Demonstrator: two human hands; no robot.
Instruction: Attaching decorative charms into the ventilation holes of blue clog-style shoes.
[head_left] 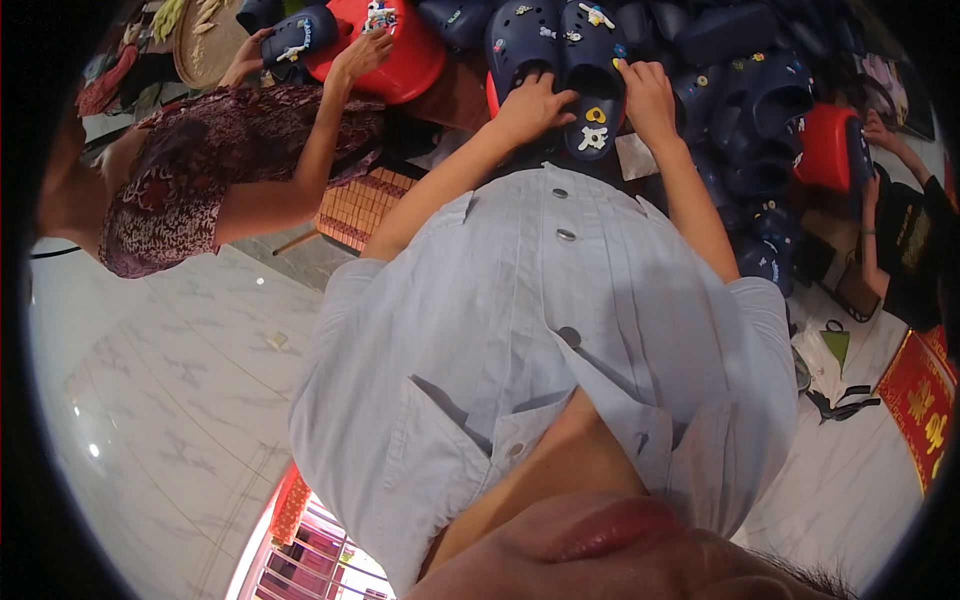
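Two navy clogs stand side by side in front of me at the top, toes pointing away. My left hand [538, 104] rests at the opening of the left clog [522, 40], with some fingers inside it and the thumb stretched toward the right clog [588, 50]. Along the right clog's outer side, my right hand [648, 92] is closed, its fingertips at a small yellow piece [617, 64] beside a blue flower charm [620, 50]. A yellow charm [595, 115] and a white figure charm [592, 138] show at the clog's near end. Small charms dot both uppers.
Many navy clogs [735, 100] are heaped to the right. On the left a person in a patterned top holds a clog [300, 38] by a red stool [410, 60]. Another person at the right handles a clog by a red stool [826, 145]. A woven seat [365, 208] stands near my left arm.
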